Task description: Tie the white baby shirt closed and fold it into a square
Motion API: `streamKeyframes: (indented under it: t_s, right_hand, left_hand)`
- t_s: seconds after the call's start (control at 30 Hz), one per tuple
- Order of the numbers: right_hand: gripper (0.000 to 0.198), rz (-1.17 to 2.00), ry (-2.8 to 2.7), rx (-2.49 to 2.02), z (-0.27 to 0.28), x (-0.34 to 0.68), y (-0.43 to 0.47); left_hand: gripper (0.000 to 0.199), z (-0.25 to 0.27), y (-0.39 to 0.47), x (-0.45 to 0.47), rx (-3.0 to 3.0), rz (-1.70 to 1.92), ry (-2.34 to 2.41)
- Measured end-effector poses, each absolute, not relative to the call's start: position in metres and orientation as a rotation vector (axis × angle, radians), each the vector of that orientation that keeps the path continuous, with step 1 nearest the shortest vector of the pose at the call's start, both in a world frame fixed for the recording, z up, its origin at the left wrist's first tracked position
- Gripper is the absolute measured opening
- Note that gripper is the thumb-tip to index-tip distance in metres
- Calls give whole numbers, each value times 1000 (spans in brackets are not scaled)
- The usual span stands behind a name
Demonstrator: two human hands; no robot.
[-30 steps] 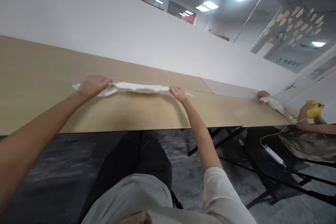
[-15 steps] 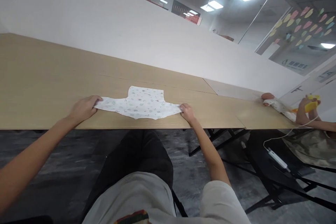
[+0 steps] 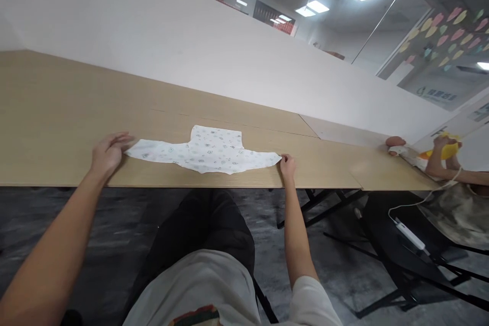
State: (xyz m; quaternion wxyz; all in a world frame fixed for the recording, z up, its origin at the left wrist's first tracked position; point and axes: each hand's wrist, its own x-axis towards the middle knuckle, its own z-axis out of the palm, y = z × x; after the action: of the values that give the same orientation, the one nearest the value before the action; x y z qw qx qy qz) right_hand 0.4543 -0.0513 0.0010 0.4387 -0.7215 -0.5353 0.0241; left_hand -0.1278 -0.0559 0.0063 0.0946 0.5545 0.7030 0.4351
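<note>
A small white printed baby shirt [image 3: 216, 150] lies flat on the tabletop in front of me, its two sleeves stretched out to the sides. The body of the garment points away towards the wall. At the end of the left sleeve is my left hand [image 3: 109, 155], fingers stretched out and loosely apart beside the cuff. My right hand [image 3: 288, 167] pinches the pointed tip of the right sleeve between thumb and finger, close to the table's front edge.
The long wooden table [image 3: 69, 112] meets a white wall [image 3: 160, 46] behind. To the right, another person's hands [image 3: 439, 155] hold a yellow item. A doll-like object [image 3: 395, 142] lies near them. A black chair [image 3: 405, 244] holds a white power strip [image 3: 410, 234].
Both hands have moved outward, and the sleeves now reach farther to each side. My left hand's fingers have loosened from the left cuff; the right hand keeps its pinch.
</note>
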Motion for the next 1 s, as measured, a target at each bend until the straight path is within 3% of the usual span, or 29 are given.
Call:
streamKeyframes:
  t_s: [0.17, 0.4, 0.73, 1.0]
  right_hand:
    - [49, 112, -1353, -1791, 3, 450, -51]
    - [34, 136, -1395, -1750, 6, 445, -50]
    - [26, -16, -1441, -1474, 71, 322, -30]
    - [28, 198, -1837, -1512, 47, 202, -51]
  left_hand:
    - [62, 3, -48, -131, 1974, 927, 2058]
    - [64, -5, -40, -136, 2128, 569, 2165]
    - [65, -11, -35, -144, 2166, 619, 2142]
    - [65, -2, -41, -137, 2103, 613, 2147]
